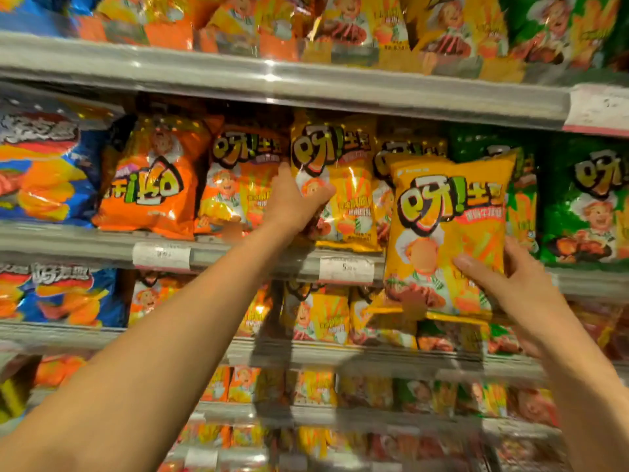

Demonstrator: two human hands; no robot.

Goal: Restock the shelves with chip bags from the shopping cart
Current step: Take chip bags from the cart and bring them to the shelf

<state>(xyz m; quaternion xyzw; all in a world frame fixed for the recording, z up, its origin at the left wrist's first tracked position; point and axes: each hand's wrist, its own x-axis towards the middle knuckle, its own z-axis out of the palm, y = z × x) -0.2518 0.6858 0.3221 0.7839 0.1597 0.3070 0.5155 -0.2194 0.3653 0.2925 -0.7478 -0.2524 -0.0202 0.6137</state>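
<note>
My right hand (510, 284) grips a yellow chip bag (449, 226) by its lower right side and holds it upright in front of the middle shelf (238, 253). My left hand (296, 199) reaches up to that shelf. Its fingers and thumb curl round the left edge of another yellow chip bag (347, 185) that stands there between an orange bag (245, 178) and more yellow bags behind the held one. The shopping cart is out of view.
An upside-down orange bag (153, 185) leans at the shelf's left, beside blue bags (41, 165). Green bags (585, 199) fill the right. Stocked shelves run above (272, 80) and below (340, 356). Price tags (345, 269) hang on the shelf edge.
</note>
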